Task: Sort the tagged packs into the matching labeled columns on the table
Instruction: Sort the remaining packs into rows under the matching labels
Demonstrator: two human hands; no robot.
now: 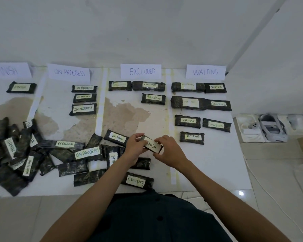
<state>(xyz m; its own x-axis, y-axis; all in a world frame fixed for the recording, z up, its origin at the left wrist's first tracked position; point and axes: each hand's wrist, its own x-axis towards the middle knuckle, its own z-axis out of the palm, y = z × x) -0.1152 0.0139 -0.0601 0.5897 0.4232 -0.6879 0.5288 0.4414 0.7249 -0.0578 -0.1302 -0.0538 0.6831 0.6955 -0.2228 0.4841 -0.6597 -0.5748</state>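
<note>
Both hands hold one dark pack tagged FINISH (152, 146) above the table's front middle. My left hand (135, 147) grips its left end, and my right hand (170, 151) pinches its right end. Four paper signs stand at the back: FINISH (9, 70), ON PROGRESS (69, 72), EXCLUDED (141, 71), WAITING (205, 72). One pack (21, 87) lies under FINISH, three under ON PROGRESS (84, 98), three under EXCLUDED (148, 86), several under WAITING (199, 103). A heap of unsorted tagged packs (42, 154) covers the front left.
White tape strips (100, 109) divide the stained white table into columns. An open white box with a headset and controllers (271, 128) sits on the floor at the right, with a cable trailing. A white wall stands behind the signs.
</note>
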